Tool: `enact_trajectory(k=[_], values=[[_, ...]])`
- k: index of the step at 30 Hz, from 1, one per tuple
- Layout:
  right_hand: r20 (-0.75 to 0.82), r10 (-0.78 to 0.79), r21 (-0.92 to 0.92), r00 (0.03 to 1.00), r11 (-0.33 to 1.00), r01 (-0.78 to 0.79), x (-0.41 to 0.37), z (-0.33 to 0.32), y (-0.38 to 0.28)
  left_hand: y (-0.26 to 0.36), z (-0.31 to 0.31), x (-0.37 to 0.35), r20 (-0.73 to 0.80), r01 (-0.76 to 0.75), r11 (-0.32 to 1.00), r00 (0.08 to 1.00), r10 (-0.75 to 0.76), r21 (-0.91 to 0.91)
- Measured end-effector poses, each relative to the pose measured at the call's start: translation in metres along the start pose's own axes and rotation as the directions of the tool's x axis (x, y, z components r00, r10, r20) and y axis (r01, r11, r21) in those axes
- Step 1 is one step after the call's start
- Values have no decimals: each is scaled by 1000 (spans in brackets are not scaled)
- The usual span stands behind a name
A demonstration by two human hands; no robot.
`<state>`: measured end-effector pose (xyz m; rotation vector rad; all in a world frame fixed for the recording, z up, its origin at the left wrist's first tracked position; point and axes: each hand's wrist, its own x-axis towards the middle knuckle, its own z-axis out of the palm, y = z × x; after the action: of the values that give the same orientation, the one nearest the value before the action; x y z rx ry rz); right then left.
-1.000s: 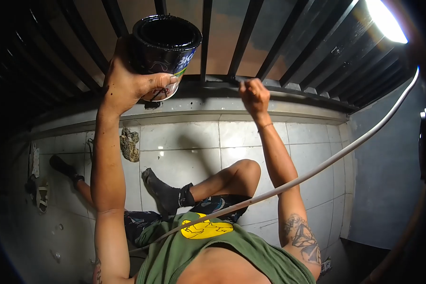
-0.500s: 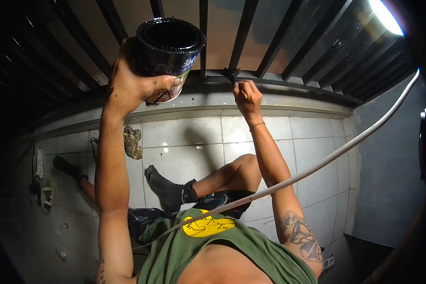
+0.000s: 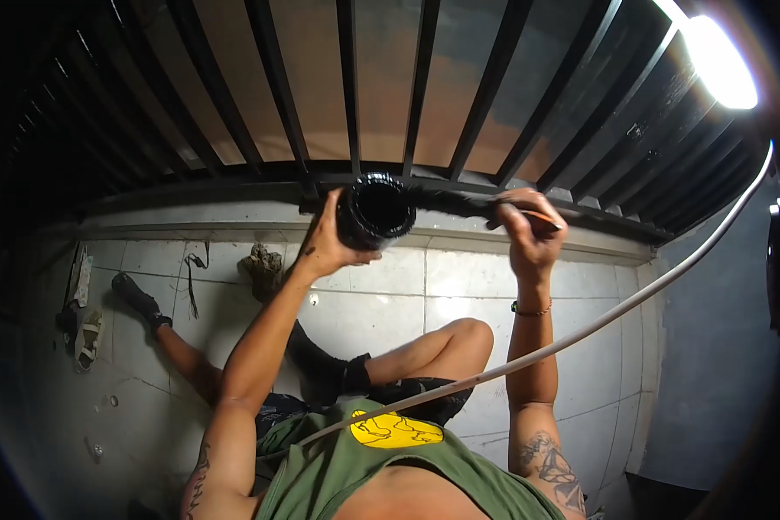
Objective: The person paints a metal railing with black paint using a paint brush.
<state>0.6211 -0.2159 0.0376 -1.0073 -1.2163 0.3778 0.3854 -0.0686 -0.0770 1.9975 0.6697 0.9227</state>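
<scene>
My left hand (image 3: 329, 247) is wrapped round a paint can (image 3: 350, 222), its open mouth turned up toward me and its rim coated in wet black paint. A paintbrush (image 3: 455, 203) is in the grip of my right hand (image 3: 533, 232); an orange part of its handle shows by the fingers. The brush's black bristles point left, their tips right at the can's rim. Behind both hands runs the bottom rail (image 3: 260, 180) of a black barred fence (image 3: 420, 87).
A low ledge (image 3: 147, 223) lies below the fence, above a white tiled floor (image 3: 459, 295). A pale cable (image 3: 615, 303) crosses in front of my right arm to a bright lamp (image 3: 721, 65). A brownish lump (image 3: 260, 269) and a sandal (image 3: 87, 338) lie at left.
The can has come down and to the right in my left hand. My right hand has moved right and lower, off the rail, and the brush now reaches to the can's rim.
</scene>
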Motion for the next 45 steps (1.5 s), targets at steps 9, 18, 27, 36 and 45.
enact_trajectory(k=[9, 18, 27, 36, 45], values=[[684, 169, -466, 710, 850, 247, 18, 55, 27, 13, 8, -9, 36, -173, 975, 985, 169, 141], [709, 228, -503, 667, 827, 252, 22, 60, 30, 20, 16, 1, 115, -307, 931, 950, 289, 196], [490, -29, -367, 871, 900, 236, 25, 13, 19, 25, 29, 11, 68, -198, 949, 980, 187, 247], [76, 125, 28, 989, 991, -128, 51, -23, 15, 39, 22, 35, -91, -168, 963, 978, 190, 209], [115, 23, -96, 993, 995, -12, 65, -19, -13, 44, 22, 49, -93, -214, 964, 969, 230, 159]])
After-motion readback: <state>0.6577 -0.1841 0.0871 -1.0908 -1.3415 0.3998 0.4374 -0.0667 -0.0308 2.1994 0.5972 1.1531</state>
